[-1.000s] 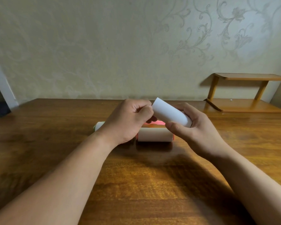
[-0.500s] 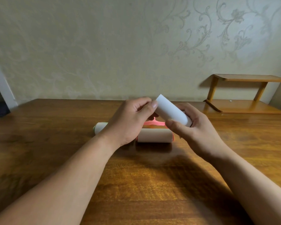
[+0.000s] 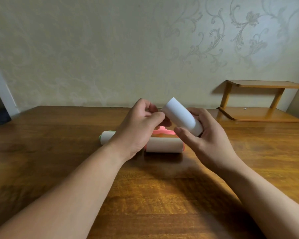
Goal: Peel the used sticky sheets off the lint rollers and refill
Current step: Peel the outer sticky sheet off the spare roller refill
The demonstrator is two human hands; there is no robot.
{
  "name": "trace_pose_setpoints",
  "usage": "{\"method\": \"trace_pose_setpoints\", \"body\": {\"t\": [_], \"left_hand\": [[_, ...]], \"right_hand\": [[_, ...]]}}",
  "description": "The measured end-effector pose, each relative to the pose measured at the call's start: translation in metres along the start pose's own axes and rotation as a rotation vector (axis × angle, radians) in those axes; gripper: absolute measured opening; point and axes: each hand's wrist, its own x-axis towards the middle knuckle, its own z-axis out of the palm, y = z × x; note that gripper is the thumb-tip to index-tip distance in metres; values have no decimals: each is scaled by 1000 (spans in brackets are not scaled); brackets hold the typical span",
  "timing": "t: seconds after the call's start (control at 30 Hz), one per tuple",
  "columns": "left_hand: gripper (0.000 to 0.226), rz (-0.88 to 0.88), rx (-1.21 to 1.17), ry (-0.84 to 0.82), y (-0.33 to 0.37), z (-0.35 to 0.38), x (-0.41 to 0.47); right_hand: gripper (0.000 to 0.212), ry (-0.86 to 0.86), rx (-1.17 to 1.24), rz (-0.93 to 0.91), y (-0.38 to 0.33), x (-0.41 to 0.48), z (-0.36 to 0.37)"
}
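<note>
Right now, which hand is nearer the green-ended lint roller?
Left. The left hand is just right of the green-ended lint roller, its wrist covering the roller's end. The right hand is farther right, gripping the white refill roll.

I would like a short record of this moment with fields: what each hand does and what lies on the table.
left hand: pinches the upper end of the white roll
right hand: holds the white roll, tilted, above the table
on table: pink lint roller, lying flat; green-edged roller, partly behind the left hand
far right: wooden shelf
</note>
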Motion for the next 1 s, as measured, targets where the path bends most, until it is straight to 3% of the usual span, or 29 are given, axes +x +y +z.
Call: {"method": "trace_pose_setpoints", "body": {"t": [0.4, 0.63, 0.73, 0.87, 1.0], "left_hand": [[15, -48, -158, 3, 5, 4, -2], [8, -85, -218, -36, 8, 0, -4], [11, -116, -276, -29, 10, 0, -3], [16, -199, -364, 36, 5, -3, 2], [12, -290, -463, 138, 0, -7, 5]], "right_hand": [[62, 51, -176, -92, -2, 0, 0], [57, 23, -104, -51, -3, -1, -1], [47, -61, 98, 95, -4, 1, -2], [48, -163, 684, 377, -5, 7, -3], [46, -272, 1032, 469, -6, 10, -10]]}}
